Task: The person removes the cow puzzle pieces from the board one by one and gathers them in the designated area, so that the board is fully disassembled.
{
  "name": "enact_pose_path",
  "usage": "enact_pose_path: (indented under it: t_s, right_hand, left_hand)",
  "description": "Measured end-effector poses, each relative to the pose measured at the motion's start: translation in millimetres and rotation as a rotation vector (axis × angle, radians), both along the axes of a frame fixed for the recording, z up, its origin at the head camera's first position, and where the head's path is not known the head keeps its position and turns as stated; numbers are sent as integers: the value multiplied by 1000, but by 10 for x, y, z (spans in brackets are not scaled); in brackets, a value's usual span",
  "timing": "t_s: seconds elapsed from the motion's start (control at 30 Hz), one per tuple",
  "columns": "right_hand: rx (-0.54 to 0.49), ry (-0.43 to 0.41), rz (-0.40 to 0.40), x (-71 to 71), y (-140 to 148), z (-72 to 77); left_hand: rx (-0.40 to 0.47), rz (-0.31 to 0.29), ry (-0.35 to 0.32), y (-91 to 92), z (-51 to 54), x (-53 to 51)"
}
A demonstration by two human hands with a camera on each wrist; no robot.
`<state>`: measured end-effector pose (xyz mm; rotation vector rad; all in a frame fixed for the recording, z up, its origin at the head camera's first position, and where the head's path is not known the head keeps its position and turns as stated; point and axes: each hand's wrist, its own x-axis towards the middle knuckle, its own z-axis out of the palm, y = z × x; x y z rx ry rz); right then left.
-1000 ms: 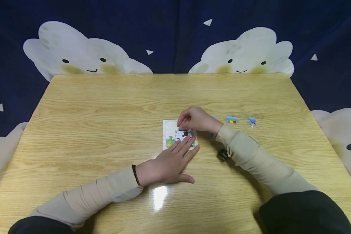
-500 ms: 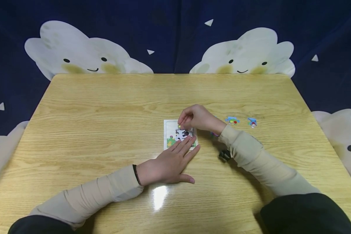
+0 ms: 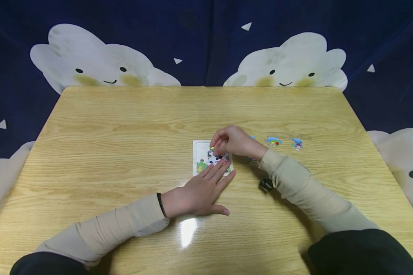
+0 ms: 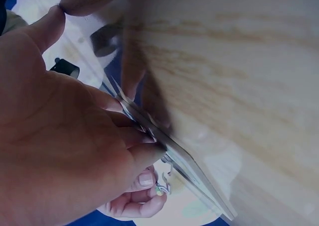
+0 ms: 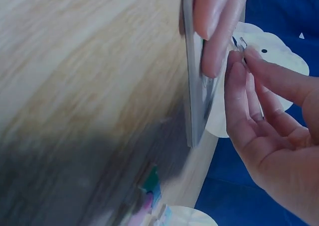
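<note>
piece (image 4: 160, 190): pinched in the right hand over the tray's middle; mostly covered by fingertips, so its long axis cannot be told, nor whether it touches what lies below.
right hand (image 3: 236, 140): nearer to the piece; thumb and fingertips together on it, reaching in across the tray's right edge.
left hand (image 3: 196, 196): nearer the person; fingers straight and spread, tips resting on the tray's near part, thumb over the table (image 3: 124, 133).
gap between hands: narrow; the right fingertips are just beyond the left ones.
tray (image 3: 194, 160): flat on the table, roughly square, directly ahead of the left hand.
green piece (image 3: 202, 165): in the tray's near left corner.
loose pieces (image 3: 273, 141): right of the tray, some partly hidden by the right wrist.
</note>
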<state>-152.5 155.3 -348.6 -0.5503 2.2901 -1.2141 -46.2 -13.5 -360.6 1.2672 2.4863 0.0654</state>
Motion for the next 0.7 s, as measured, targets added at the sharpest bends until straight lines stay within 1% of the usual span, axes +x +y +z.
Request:
enact_pose_path:
  t_s: [0.17,0.27,0.5,0.6,0.7]
  right_hand:
    - [8,40,-19,1,70,47]
    - [10,62,-37,-6,154,84]
    - [14,92,-113,-31,385,193]
    - [28,95,-136,-31,527,193]
    - [40,94,-153,-19,690,162]
  left_hand:
    - [-24,1,14,7,-10,2]
    - [-30,-2,10,7,-15,2]
    - [-19,10,-1,4,-4,4]
    - [-13,13,-4,4,-4,4]
    - [-9,15,-6,4,-7,6]
